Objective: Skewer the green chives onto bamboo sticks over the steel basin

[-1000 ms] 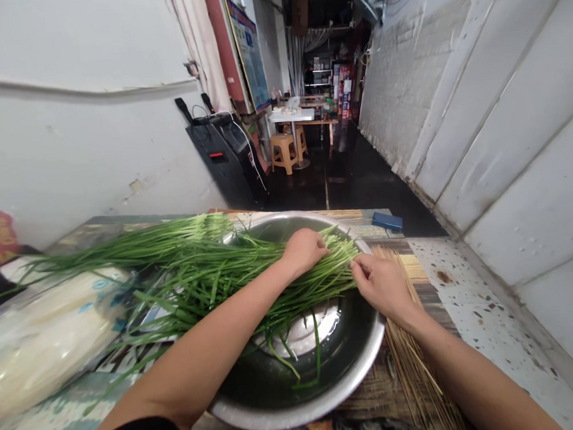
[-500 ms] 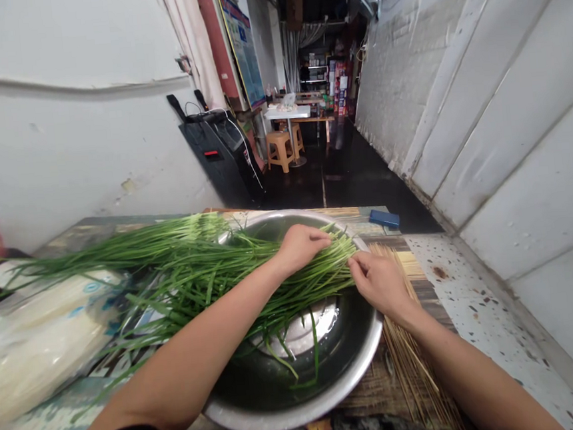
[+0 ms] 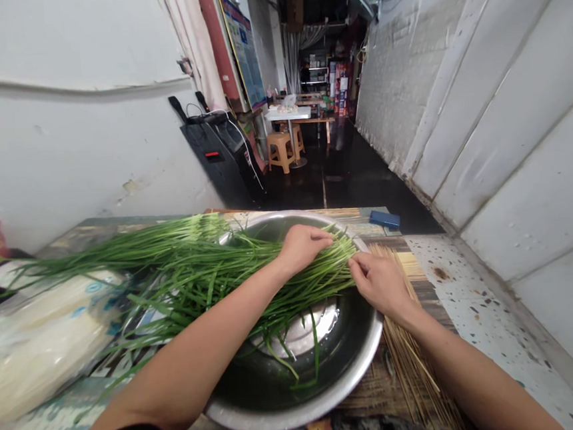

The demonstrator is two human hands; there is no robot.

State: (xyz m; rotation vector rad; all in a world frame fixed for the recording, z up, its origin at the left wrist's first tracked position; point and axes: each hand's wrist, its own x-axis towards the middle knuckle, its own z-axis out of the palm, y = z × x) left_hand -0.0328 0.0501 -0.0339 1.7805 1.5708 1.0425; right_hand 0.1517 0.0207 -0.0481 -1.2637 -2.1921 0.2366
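A bunch of garlic chives [image 3: 225, 267] lies across a wide steel basin [image 3: 304, 417], with the pale stem ends at the right rim. My left hand [image 3: 303, 247] rests on top of the bunch near those ends, thumb and fingers pinched on stems. At the very tips of the stems, my right hand [image 3: 377, 277] is closed, its fingertips pinching chives. A few loose leaves hang down inside the basin. Behind and to the left, a second pile of chives [image 3: 167, 232] lies with its pale ends toward the basin.
Thin bamboo skewers [image 3: 414, 364] lie right of the basin under my right forearm. A blue box [image 3: 384, 219] sits near the table's far edge. At left is a clear plastic bag [image 3: 41, 343] of pale contents. Beyond stand a black speaker [image 3: 223, 153] and stools [image 3: 279, 150].
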